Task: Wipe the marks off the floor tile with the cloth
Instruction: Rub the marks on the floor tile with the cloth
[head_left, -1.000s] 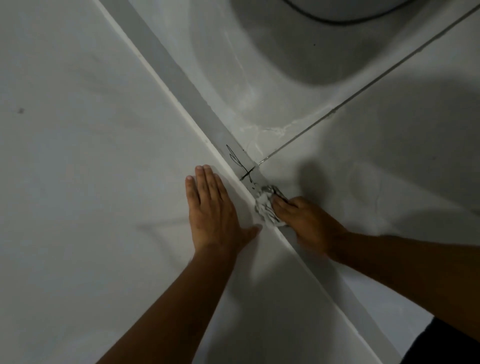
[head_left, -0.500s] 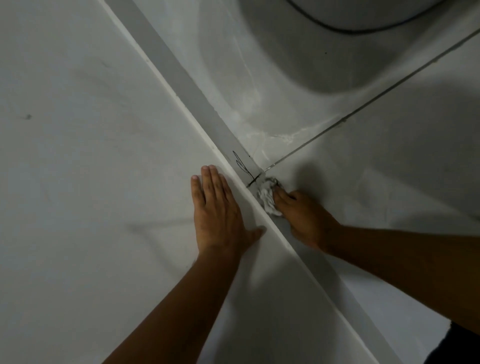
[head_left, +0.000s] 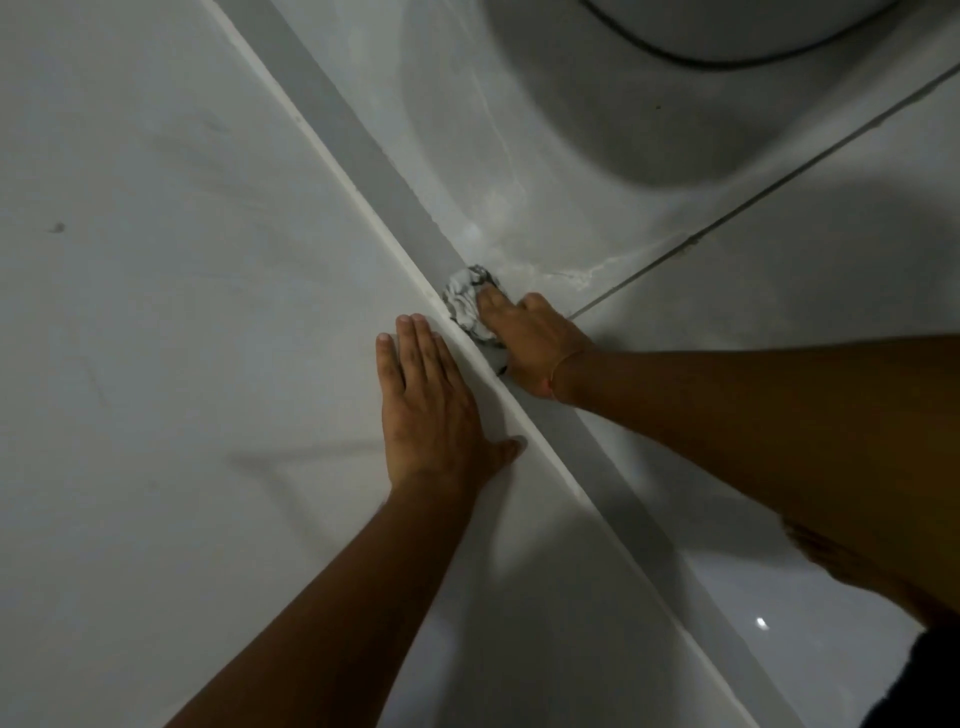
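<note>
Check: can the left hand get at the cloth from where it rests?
Probably yes. The left hand lies flat beside the cloth, nothing between them, though the right hand presses on it.

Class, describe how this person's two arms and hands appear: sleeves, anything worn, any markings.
Both forearms are bare, with no sleeves in view and no gloves. The right hand has a thin thread-like band around its wrist. The left hand shows no ring, watch or band on its visible back and wrist. No tattoos or markings can be made out in the dim light. A patch of dark clothing shows at the bottom right corner.
</note>
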